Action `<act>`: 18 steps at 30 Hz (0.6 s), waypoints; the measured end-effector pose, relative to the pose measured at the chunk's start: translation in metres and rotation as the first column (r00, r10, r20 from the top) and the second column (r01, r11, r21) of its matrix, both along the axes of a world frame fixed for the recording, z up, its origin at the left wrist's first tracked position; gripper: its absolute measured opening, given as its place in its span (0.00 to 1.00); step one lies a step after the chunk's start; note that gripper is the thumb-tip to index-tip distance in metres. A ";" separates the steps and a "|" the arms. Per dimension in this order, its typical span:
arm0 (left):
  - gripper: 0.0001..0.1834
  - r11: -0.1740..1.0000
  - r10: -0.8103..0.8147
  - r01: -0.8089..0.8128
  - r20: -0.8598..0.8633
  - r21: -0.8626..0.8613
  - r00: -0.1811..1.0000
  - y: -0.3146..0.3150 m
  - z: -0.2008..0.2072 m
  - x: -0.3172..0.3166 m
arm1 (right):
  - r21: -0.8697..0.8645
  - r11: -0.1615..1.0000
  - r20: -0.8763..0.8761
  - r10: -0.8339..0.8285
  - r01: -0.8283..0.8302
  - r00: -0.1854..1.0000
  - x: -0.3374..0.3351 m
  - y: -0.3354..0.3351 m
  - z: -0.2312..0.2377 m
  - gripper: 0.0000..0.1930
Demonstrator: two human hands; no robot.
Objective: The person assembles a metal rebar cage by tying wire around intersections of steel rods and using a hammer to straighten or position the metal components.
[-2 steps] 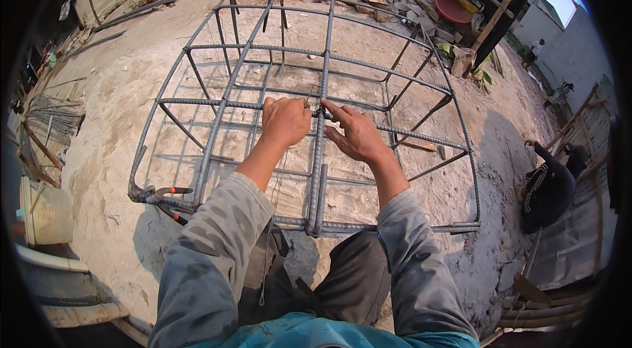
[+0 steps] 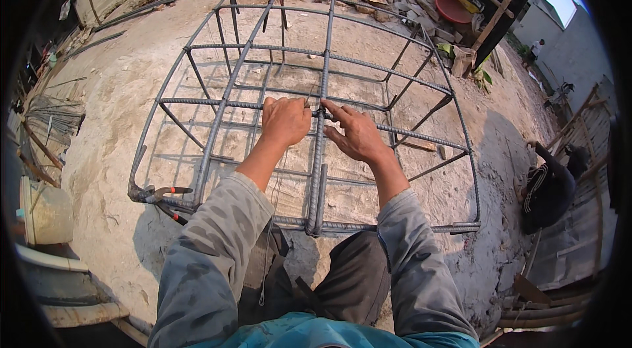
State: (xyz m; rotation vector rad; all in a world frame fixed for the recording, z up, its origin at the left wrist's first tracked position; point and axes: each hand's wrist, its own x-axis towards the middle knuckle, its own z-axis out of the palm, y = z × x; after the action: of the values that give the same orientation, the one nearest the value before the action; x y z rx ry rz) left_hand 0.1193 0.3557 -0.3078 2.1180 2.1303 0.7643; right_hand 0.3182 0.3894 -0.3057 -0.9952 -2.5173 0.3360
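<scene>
A rebar cage [image 2: 327, 45] of ribbed steel bars stands on the ground before me. My left hand [image 2: 287, 121] is closed beside a bar crossing in its middle, pinching a thin tie wire [image 2: 264, 275] whose length trails down past my left sleeve. Just across the lengthwise bar, my right hand [image 2: 357, 134] has its index finger stretched to the same crossing, thumb apart from it. What lies under those fingertips is too small to make out. Pincers [image 2: 166, 196] with red-tipped handles rest on the cage's near left corner.
A person in dark clothes [image 2: 550, 183] bends at the right; another person [image 2: 536, 49] is farther off. Rubble and a red basin [image 2: 453, 9] lie at the back right. A pale bucket [image 2: 47, 211] stands at left, below loose rods [image 2: 54, 114]. Wooden poles [image 2: 505, 5] slant nearby.
</scene>
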 end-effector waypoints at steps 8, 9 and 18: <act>0.16 0.999 -0.019 0.019 0.005 0.036 1.000 0.003 -0.005 -0.002 | 0.019 0.999 -0.058 0.034 -0.033 0.998 0.000 0.001 -0.001 0.34; 0.16 0.999 -0.016 0.016 0.002 0.037 1.000 0.003 -0.005 -0.002 | 0.019 0.999 -0.064 0.037 -0.035 0.997 0.000 0.001 -0.001 0.34; 0.17 1.000 -0.007 0.007 0.028 -0.011 1.000 0.000 0.001 0.000 | -0.045 0.999 -0.049 -0.001 -0.002 0.999 0.000 -0.001 0.001 0.33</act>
State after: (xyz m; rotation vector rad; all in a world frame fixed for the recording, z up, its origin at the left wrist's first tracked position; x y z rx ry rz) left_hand 0.1192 0.3554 -0.3069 2.0955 2.1076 0.7747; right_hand 0.3179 0.3882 -0.3047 -0.9916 -2.4763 0.4144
